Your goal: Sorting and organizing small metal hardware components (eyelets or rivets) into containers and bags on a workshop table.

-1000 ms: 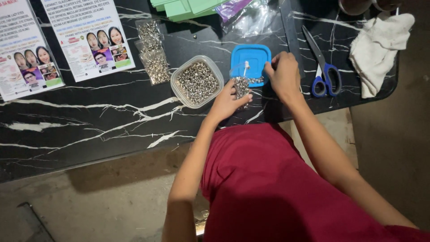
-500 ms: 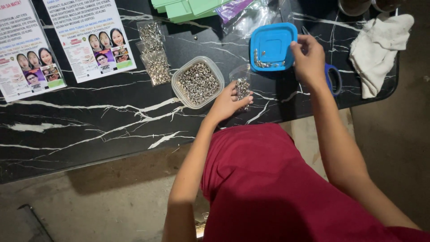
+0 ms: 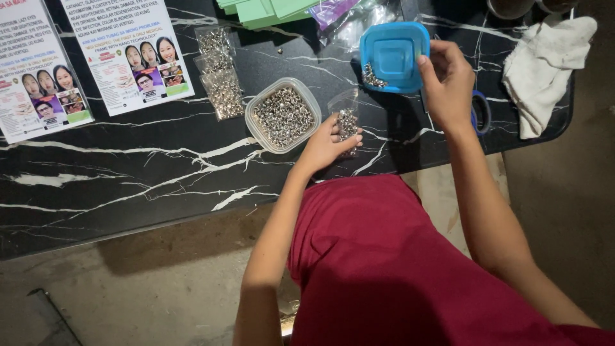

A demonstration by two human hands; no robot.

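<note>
**At the centre of the frame: small metal pieces are being bagged, with most of the stock not yet packed**

Just right of centre, a small clear bag (image 3: pixel 346 120) partly filled with shiny metal pieces is held upright against the surface (image 3: pixel 128 173) by the left hand (image 3: pixel 325 144), its fingers curled loosely around the bag's lower part. Above it, toward the upper middle, a blue square lid (image 3: pixel 393 56) is gripped at its right edge by the right hand (image 3: pixel 448 80), thumb on top and fingers closed beneath; the lid is tilted, and a small heap of pieces is gathered in its lower left corner, close above the bag's mouth.

Three filled bags (image 3: pixel 218 74) are laid in a column at the upper centre-left, so some packing is judged done. A clear tub (image 3: pixel 283 115) just left of the held bag is seen nearly full of loose pieces, so much appears left.

A black surface with white marble veining is shown. Two printed leaflets (image 3: pixel 125 54) are placed at the upper left, green paper (image 3: pixel 262 9) at the top, a white cloth (image 3: pixel 544 70) at the upper right, and scissor handles (image 3: pixel 480 112) are partly hidden behind the right wrist. Bare concrete floor is visible below.
</note>
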